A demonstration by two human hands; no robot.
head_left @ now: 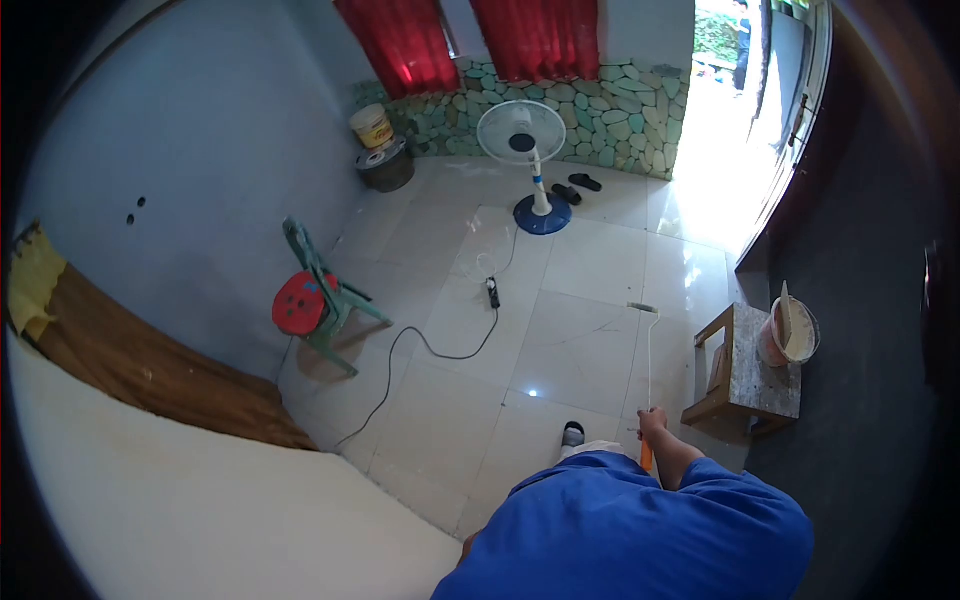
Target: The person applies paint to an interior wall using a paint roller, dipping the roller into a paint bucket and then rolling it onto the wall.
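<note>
At 4 o'clock in the view, the paint roller (651, 372) has a thin rod which appears to be metal wire, and its orange handle (646, 459) seems to be smooth plastic. At 3 o'clock, the table (748, 350) is of wood, with a rough and stained top; the bucket (768, 347) upon it looks plastic. The floor tiles (580, 335) are smooth and glossy, reflecting the light. At 9 o'clock, the chair (338, 312) is green plastic. Toward 12 o'clock, the red curtains (535, 40) are cloth, above rough stone cladding (610, 125). The left wall (190, 150), at 10 o'clock, is matt.
</note>
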